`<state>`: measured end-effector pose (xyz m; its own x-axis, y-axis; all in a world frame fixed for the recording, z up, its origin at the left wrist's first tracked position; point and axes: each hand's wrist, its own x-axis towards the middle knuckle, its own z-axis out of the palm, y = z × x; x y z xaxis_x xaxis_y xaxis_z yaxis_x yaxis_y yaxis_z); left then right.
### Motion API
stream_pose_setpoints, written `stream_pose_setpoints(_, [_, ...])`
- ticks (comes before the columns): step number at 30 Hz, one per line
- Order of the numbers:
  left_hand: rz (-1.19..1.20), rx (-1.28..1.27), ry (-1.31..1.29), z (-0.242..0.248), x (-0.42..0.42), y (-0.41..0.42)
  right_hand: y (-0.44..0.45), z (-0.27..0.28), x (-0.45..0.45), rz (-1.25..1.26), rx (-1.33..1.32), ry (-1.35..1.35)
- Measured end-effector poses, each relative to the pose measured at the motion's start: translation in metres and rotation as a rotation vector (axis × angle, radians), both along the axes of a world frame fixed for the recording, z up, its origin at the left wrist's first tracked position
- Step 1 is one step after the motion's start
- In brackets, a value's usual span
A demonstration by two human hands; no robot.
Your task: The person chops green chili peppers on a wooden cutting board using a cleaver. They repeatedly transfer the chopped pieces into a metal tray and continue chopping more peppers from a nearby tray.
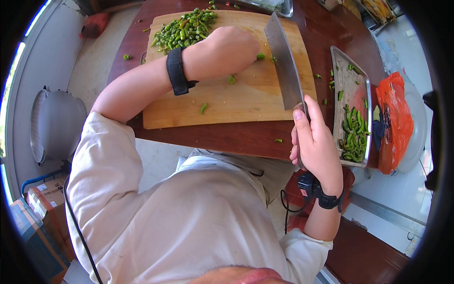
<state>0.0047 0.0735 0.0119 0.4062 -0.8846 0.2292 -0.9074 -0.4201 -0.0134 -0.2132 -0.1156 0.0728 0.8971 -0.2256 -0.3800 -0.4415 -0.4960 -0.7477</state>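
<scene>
My right hand (315,138) grips the handle of a cleaver (285,64), its thumb laid along the handle near the blade. The broad steel blade stands on edge over the right side of a wooden cutting board (198,110). My left hand (234,49) is curled at the middle of the board, left of the blade. From under it a green chili pepper (261,56) pokes out towards the steel; most of its fingers are hidden. Behind my left wrist lies a heap of cut green chili pieces (184,30). Loose bits (203,108) are scattered on the wood.
A metal tray (349,88) with whole and cut green chilies (354,135) sits right of the board on the dark red table (212,137). Beyond it is an orange plastic bag (395,122). A clear-sided container (280,7) stands at the far edge. Cardboard boxes (49,202) are stacked lower left.
</scene>
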Motion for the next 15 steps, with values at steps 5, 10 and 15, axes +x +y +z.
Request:
stream_pose_setpoints(5, [0.000, -0.018, -0.044, -0.001, 0.005, -0.003, -0.013, -0.006, -0.003, 0.086, 0.010, -0.050])
stream_pose_setpoints(10, [0.071, 0.036, 0.111, 0.022, -0.002, 0.001, -0.013, 0.002, 0.005, 0.123, -0.020, 0.006])
stream_pose_setpoints(15, [0.083, 0.059, 0.120, 0.013, -0.002, -0.001, 0.002, 0.021, 0.018, 0.137, -0.111, 0.090])
